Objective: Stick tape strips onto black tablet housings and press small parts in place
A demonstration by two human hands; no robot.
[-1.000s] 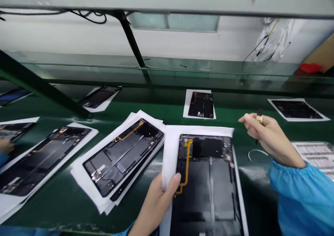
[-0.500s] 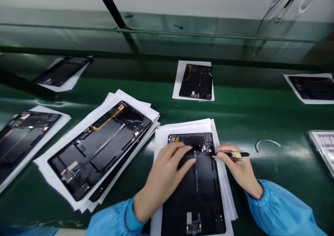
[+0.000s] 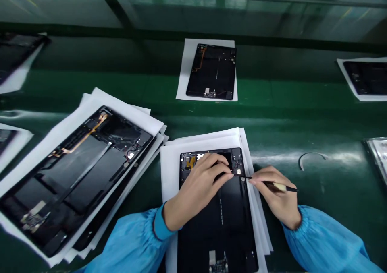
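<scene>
An opened tablet (image 3: 229, 232) lies on stacked white sheets (image 3: 169, 164), its dark inside facing up. My left hand (image 3: 199, 184) rests over its upper part, thumb and fingertips drawn together at the small parts near the upper right corner. Whatever lies between them is too small to make out. In my right hand (image 3: 276, 192), at the tablet's right edge, is a slim black pointed tool (image 3: 292, 189) with a pale band. Its thin tip reaches over the edge toward my left fingertips. An orange ribbon cable (image 3: 190, 162) shows at the upper left of the tablet.
Left of me, another opened tablet (image 3: 81, 172) tops a pile of sheets and tablets. More tablets on paper lie behind, one at the centre (image 3: 211, 73) and one at the right (image 3: 370, 77). A curled pale strip (image 3: 302, 160) and a clear-edged tray (image 3: 379, 154) sit to the right.
My view has tilted down and moved closer. My left thumb and fingers, apart before, have come together near the tablet's upper right corner. The tool has drawn slightly back to the right.
</scene>
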